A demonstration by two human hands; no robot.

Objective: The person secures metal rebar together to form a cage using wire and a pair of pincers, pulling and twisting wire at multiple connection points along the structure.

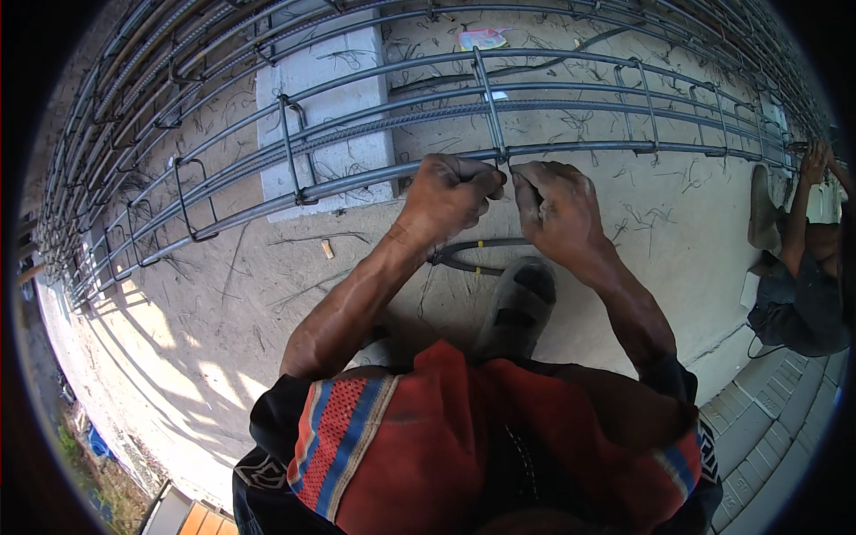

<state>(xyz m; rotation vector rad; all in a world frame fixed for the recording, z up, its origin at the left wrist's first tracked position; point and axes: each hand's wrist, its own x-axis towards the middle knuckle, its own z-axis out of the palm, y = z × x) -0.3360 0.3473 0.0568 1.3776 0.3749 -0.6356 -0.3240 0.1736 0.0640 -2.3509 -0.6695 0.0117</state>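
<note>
A long cage of steel reinforcing bars [357, 176] runs across in front of me. At one stirrup [489, 98], where it meets the nearest bar, my two hands are close together. My left hand [450, 198] is closed, thumb and fingers pinched at a short dark tie wire [503, 166] around the joint. My right hand [557, 203] is also pinched, at the other side of the same wire. The wire's ends are mostly hidden by the fingers. A pair of end nippers [477, 256] with dark handles and yellow bands lies on the floor below my hands, beside my shoe [519, 303].
More bar cages [143, 80] stand to the left and behind. A pale block [325, 107] lies under the cage. Loose wire pieces [646, 218] are scattered over the concrete floor. At the far right another person's hand [813, 162] touches the cage; stacked grey blocks [776, 410] lie nearby.
</note>
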